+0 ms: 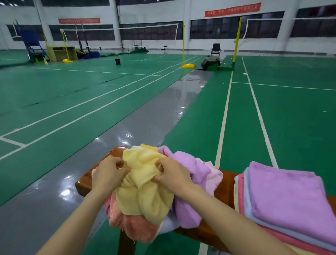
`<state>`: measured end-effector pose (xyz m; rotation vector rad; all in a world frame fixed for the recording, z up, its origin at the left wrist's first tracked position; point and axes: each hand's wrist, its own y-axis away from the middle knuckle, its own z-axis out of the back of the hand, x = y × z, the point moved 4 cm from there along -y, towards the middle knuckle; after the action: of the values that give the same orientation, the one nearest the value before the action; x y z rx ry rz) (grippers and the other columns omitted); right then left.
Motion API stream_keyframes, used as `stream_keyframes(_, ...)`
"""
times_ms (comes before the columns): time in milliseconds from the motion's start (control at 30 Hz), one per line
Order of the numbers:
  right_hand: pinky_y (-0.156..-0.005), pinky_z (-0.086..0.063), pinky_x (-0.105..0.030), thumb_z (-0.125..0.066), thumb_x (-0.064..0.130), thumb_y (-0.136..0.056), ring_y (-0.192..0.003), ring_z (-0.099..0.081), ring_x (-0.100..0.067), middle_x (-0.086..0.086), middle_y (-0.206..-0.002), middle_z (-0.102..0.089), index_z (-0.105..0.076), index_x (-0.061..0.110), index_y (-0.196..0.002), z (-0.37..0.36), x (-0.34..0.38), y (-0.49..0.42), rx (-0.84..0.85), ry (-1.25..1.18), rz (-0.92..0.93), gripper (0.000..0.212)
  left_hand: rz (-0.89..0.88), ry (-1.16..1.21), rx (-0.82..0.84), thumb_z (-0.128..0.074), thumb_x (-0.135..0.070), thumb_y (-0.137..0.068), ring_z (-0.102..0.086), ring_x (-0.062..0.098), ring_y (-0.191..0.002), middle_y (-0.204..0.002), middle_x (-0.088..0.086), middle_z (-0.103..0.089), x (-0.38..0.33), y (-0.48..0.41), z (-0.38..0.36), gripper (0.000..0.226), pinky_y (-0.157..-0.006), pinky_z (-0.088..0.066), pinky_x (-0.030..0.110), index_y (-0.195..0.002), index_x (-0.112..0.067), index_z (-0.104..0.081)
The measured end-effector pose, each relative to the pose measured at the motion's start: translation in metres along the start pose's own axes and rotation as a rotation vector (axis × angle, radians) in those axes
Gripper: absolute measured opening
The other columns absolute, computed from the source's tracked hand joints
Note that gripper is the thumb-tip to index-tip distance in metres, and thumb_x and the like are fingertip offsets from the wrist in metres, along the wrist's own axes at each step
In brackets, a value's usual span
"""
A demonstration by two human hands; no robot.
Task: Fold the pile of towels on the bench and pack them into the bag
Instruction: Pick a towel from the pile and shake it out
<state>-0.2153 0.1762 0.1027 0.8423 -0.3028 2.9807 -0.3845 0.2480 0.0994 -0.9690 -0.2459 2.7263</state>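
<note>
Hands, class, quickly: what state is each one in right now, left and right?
Left hand: closed, pinching the yellow towel on top of the unfolded pile.
Right hand: closed, pinching the same yellow towel.

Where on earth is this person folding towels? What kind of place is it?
Most likely an indoor badminton hall: green court flooring with white boundary lines, and nets strung between yellow posts.

Both bare arms reach out.
Left hand (pixel 110 172) and right hand (pixel 172 174) each pinch the soft yellow cloth towel (pixel 146 194) with curled fingers.
</note>
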Motion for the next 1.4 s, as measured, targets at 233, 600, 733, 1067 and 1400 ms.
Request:
stream_keyframes(233, -0.063, -0.04, -0.025, -0.059, 0.019, -0.085, -0.068, -0.054, -0.005, 0.004, -0.077, -0.067, -0.074, 0.017, -0.092, 0.047, -0.008, -0.014, -0.096, -0.274, -0.059, 0.017, -0.027, 0.111, -0.018, -0.06, -0.023, -0.087, -0.061, 0.027, -0.078, -0.08, 0.004, -0.065, -0.037, -0.022, 0.024, 0.013, -0.071, -0.051, 0.04, -0.077, -0.017, -0.055)
stream_keyframes(600, -0.048, -0.036, -0.006, -0.06, 0.006, -0.087, -0.051, -0.053, 0.011, 0.007, -0.07, -0.062, -0.07, 0.001, -0.099, 0.212, 0.026, -0.021, -0.378, -0.57, 0.131, 0.016, -0.238, 0.41, -0.226, -0.058, -0.018, -0.091, -0.057, 0.023, -0.081, -0.085, 0.009, -0.06, -0.165, -0.054, 0.114, 0.01, -0.076, -0.05, 0.039, -0.088, -0.008, -0.057)
stream_keyframes(733, -0.048, -0.038, -0.01, -0.06, 0.013, -0.089, -0.06, -0.052, -0.002, 0.007, -0.072, -0.063, -0.069, 0.012, -0.092, 0.268, 0.014, -0.001, -0.495, -0.577, 0.119, 0.01, -0.359, 0.469, -0.283, -0.056, -0.019, -0.092, -0.055, 0.018, -0.088, -0.094, 0.007, -0.058, -0.223, -0.053, 0.13, 0.023, -0.077, -0.046, 0.029, -0.105, 0.001, -0.057)
stream_keyframes(1067, -0.058, -0.047, -0.01, -0.056, 0.01, -0.091, -0.057, -0.055, 0.006, 0.012, -0.066, -0.064, -0.066, 0.023, -0.076, 0.341, -0.064, 0.092, -0.589, -0.416, 0.036, 0.022, -0.44, 0.458, -0.007, -0.05, -0.017, -0.095, -0.045, 0.018, -0.079, -0.07, -0.005, -0.044, -0.314, -0.03, 0.018, 0.009, -0.055, -0.029, 0.026, -0.091, -0.01, -0.046)
stream_keyframes(1400, -0.064, -0.041, -0.023, -0.055, 0.007, -0.089, -0.067, -0.052, -0.01, 0.0, -0.07, -0.063, -0.068, 0.014, -0.071, 0.316, -0.155, 0.155, -0.606, -0.287, -0.229, 0.023, -0.411, 0.402, 0.349, -0.052, -0.016, -0.092, -0.058, 0.025, -0.095, -0.096, 0.006, -0.063, -0.336, 0.041, -0.143, 0.011, -0.077, -0.044, 0.031, -0.099, -0.008, -0.056)
